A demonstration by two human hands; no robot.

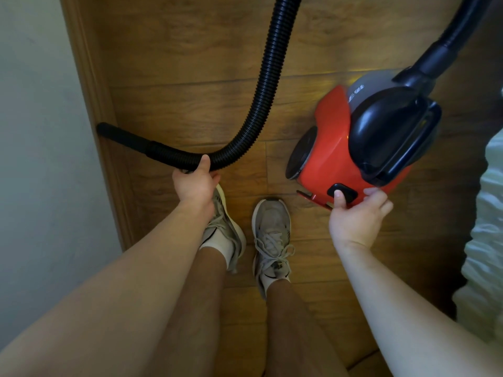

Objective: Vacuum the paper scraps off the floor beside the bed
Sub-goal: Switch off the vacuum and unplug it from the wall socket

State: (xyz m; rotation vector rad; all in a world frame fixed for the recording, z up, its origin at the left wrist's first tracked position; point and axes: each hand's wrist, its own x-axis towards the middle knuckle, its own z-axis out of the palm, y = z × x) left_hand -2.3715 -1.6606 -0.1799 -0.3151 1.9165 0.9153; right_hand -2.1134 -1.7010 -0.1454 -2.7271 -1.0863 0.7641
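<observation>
The left hand (194,183) is clamped on the black ribbed hose (268,77), fingers curled under it and the thumb lying over the top. It grips close to where the ribs end and the smooth nozzle (122,134) begins. Holding that far forward probably gives good control of the open end, which lies low and points at the baseboard (103,118) along the wall (32,131).

The right hand (356,216) reaches down to the rear of the red vacuum cleaner (334,148). Its thumb is laid on the black button (343,193) and the other fingers are loose and spread beside it, closed round nothing. This looks like working the switch, though I cannot tell whether the machine is running or which way the button is going. The vacuum cleaner sits on the wooden floor (190,63) just beside the bed (487,213), whose white covers show at the right edge. That keeps it within arm's reach while the hose loops away out of the top of the view and back to its front.

No paper scraps are visible anywhere on the boards, neither near the nozzle nor around the shoes (272,235) between the two hands. I judge they are either outside this view or already picked up.
</observation>
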